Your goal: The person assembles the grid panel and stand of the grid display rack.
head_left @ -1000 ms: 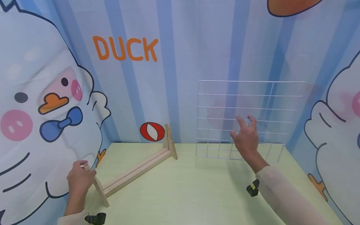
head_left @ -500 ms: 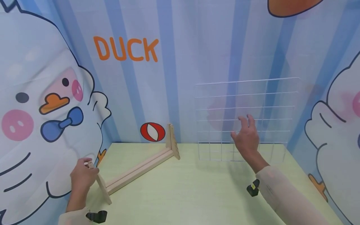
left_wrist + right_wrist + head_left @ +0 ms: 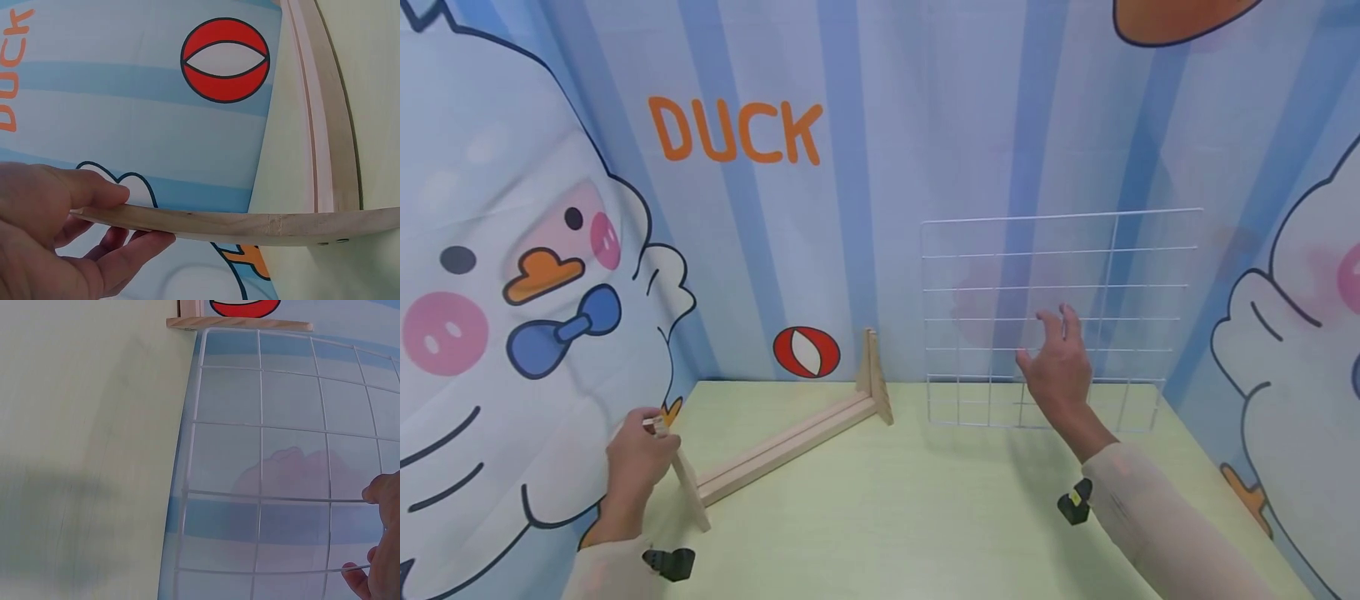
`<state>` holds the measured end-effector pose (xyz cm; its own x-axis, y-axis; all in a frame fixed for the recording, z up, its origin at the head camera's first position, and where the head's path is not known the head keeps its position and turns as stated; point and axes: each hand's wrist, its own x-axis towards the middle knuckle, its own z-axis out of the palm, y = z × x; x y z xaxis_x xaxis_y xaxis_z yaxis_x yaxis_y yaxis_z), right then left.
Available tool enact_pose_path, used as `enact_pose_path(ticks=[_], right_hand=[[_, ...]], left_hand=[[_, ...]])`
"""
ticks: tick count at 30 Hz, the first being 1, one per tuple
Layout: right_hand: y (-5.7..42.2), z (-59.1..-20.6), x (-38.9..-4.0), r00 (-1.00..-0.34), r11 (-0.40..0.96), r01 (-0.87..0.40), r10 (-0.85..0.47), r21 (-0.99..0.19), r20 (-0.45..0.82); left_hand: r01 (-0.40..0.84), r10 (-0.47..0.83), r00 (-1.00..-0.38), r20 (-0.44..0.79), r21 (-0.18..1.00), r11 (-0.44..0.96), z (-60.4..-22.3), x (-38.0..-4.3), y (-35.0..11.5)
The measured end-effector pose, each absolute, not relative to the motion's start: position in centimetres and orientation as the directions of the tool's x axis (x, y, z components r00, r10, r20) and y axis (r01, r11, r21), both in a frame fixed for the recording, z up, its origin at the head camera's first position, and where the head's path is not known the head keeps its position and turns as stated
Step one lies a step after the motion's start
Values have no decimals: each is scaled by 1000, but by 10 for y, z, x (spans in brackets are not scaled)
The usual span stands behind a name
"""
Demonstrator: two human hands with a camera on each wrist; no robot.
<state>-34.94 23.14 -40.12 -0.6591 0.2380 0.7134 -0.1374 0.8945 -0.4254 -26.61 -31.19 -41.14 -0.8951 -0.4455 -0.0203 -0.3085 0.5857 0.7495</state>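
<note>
In the head view, my left hand [image 3: 640, 454] grips the near end of a wooden stand [image 3: 790, 447], which has a long grooved rail between two end pieces. The left wrist view shows the thumb above and the fingers below the end piece [image 3: 250, 226], pinching its tip. My right hand [image 3: 1062, 367] holds a white wire grid panel [image 3: 1060, 217] upright at the back right, the fingers spread across its wires. Seen from the right wrist, the thumb and a fingertip [image 3: 356, 581] hook at two wires of the grid [image 3: 260, 427]. The palm is out of sight.
A pale green-yellow table [image 3: 925, 508] lies under both things. Behind it hangs a blue striped curtain [image 3: 895, 167] with duck prints and orange lettering. The stand's far end piece [image 3: 876, 379] is a little left of the grid.
My left hand has moved to the right and slightly away, and the wooden stand has shifted right toward the grid. The grid panel has turned and shifted slightly; my right hand has barely moved.
</note>
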Motion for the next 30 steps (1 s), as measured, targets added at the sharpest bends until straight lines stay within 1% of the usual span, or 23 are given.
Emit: enact_pose_path(ticks=[7,13,20,30], right_hand=[[231,-401,-348,-667,888,-146,237,-436,707],[230,-401,-348,-665,880,-157,241,-448,707],[231,-403,-348,-664,879,-147,252,-454,704],[232,-403,-346,-662,879,-138,261,-456,703]], left_hand=[[-266,-420,-907,22,744,613,-414,-281,-306],[-233,-379,-925,17,763,603,-417,-295,-303],[-159,-319,-945,76,746,647,-416,-303,-300],[-125,-276,-958,81,748,651,-418,-316,-290]])
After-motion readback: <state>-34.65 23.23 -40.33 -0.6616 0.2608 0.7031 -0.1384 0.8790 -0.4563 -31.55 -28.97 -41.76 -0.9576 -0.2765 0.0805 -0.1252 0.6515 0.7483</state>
